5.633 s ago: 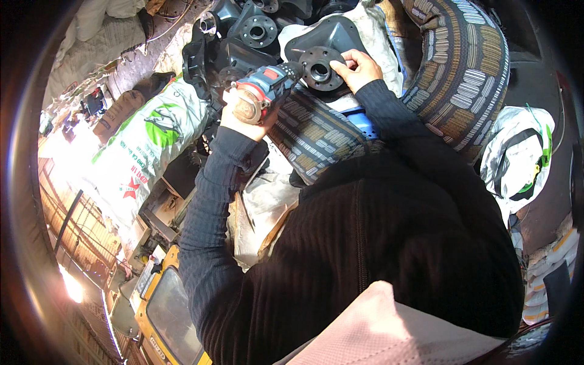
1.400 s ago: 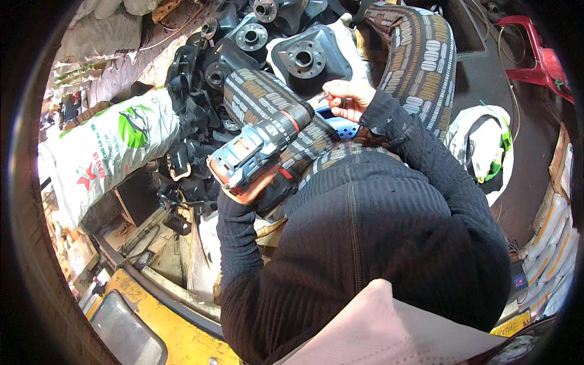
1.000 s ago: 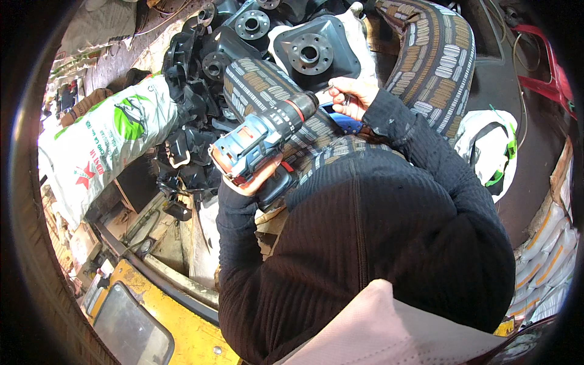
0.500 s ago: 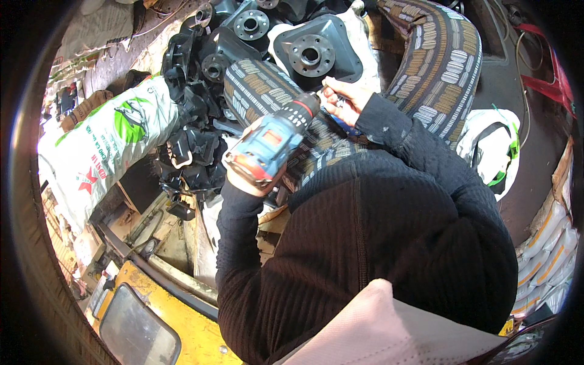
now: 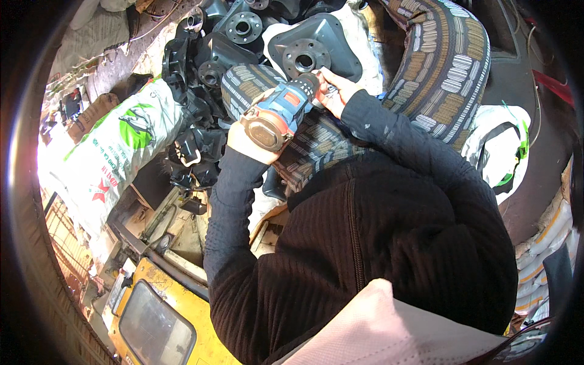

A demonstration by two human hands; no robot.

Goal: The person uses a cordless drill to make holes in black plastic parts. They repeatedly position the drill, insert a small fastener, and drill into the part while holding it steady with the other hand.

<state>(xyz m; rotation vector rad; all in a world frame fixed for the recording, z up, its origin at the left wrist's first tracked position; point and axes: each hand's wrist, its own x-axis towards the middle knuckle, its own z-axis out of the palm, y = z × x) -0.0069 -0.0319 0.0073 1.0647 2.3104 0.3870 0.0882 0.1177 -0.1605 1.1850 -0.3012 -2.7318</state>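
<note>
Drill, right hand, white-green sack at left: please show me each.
Drill (image 5: 281, 111), head view: on its blue body.
Right hand (image 5: 338, 97), head view: on its back.
White-green sack (image 5: 115, 146), head view: on its printed side.

blue-red drill (image 5: 281, 109); black flanged part (image 5: 325, 41); dark trousers (image 5: 447, 68), brown and white dashes.

Head-worn fisheye view, looking down, close over the torso (image 5: 401, 237)

Drill housing (image 5: 281, 108) is smooth plastic; flanged part (image 5: 333, 41) is smooth, glossy — jacket (image 5: 401, 225) is matt, ribbed cloth.
</note>
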